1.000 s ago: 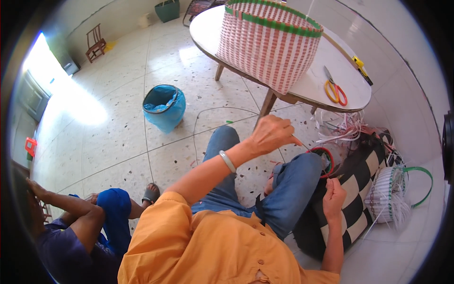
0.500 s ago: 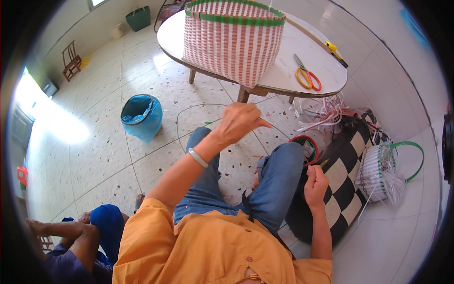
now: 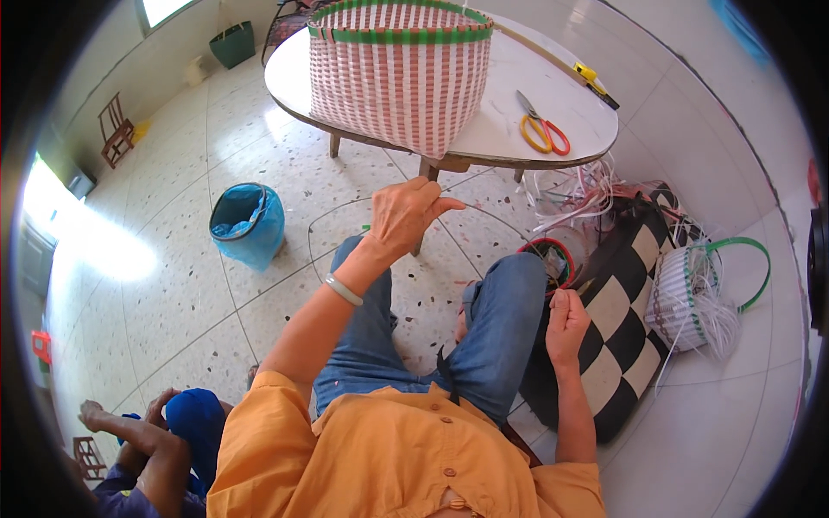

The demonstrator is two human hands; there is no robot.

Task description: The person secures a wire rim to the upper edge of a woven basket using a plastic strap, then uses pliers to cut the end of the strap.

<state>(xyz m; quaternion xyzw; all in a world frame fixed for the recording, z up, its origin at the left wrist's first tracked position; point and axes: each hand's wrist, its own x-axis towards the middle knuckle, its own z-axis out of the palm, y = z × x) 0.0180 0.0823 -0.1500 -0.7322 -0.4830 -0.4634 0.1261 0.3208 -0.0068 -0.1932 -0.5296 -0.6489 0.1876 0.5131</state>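
Note:
My left hand [image 3: 404, 214], a pale bangle [image 3: 344, 289] on its wrist, is raised over my left knee, fingers curled and thumb pointing right. A thin dark strand [image 3: 321, 216] curves near it; whether the hand holds it I cannot tell. Beside my right knee, my right hand [image 3: 567, 326] is closed in a pinch; whatever is in it is too small to make out. Ahead on the white table stands a pink-and-white woven basket [image 3: 397, 86] with a green rim. Scissors [image 3: 544, 129] with yellow and red handles lie to its right.
A yellow-and-black cutter [image 3: 596, 85] lies at the table's right edge. On my right are a red-rimmed container [image 3: 566, 259], a black-and-white checkered bag [image 3: 617, 319], loose plastic strips [image 3: 574, 194] and a small basket [image 3: 678, 293]. A blue-lined bin [image 3: 259, 229] stands left; another person [image 3: 160, 449] sits nearby.
My left hand has moved left and slightly up, its thumb now sticking out more clearly. My right hand stays in its pinch near the knee. The whole view has shifted a little.

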